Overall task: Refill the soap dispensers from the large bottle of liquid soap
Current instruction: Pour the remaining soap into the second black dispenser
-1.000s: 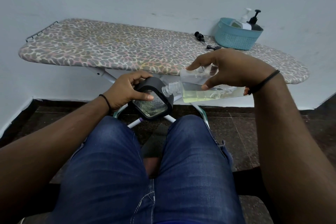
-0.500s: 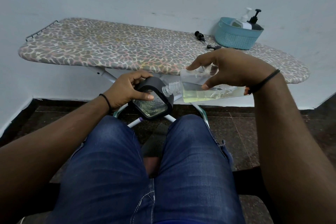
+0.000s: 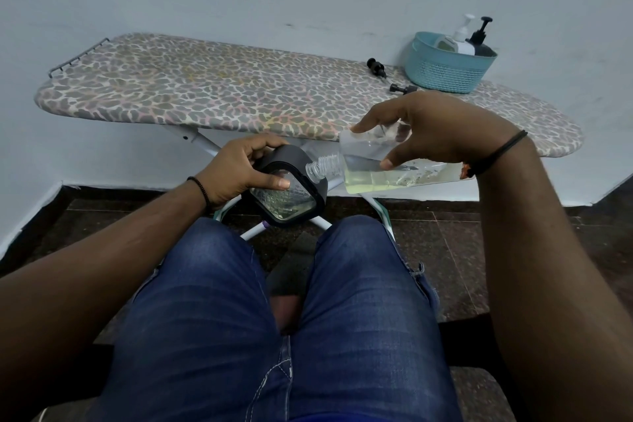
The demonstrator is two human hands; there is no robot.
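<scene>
My right hand (image 3: pixel 435 128) grips a large clear bottle (image 3: pixel 376 171) of pale yellow soap, laid almost flat, its open threaded neck pointing left. My left hand (image 3: pixel 239 169) holds a black-framed clear dispenser (image 3: pixel 289 193), tilted, thumb across its glass face. The bottle's neck touches the dispenser's upper right edge. Both are held in the air above my knees, in front of the ironing board (image 3: pixel 205 89). A little liquid lies in the dispenser's lower part.
A teal basket (image 3: pixel 445 74) at the board's right end holds a white pump bottle (image 3: pixel 457 39) and a black pump bottle (image 3: pixel 481 39). Two black pump heads (image 3: pixel 376 67) (image 3: pixel 402 88) lie loose beside it. A wall stands behind the board.
</scene>
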